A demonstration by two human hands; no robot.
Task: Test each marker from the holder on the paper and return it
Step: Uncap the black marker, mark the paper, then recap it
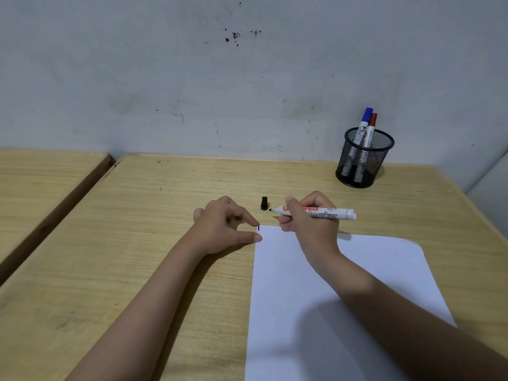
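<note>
My right hand (308,218) grips an uncapped white marker with a black tip (327,213), held level, tip pointing left just past the top edge of the white paper (330,284). A short dark stroke (258,228) marks the paper's top left corner. My left hand (225,226) rests on the table with index finger and thumb touching that corner, holding nothing. The black cap (264,203) stands on the table between my hands. The black mesh holder (362,158) at the back right contains a blue-capped marker (364,125) and a red-capped marker (371,129).
The wooden table (137,243) reaches a stained grey wall at the back. A second wooden table (35,177) stands to the left across a narrow gap. The table's right edge runs diagonally near the holder.
</note>
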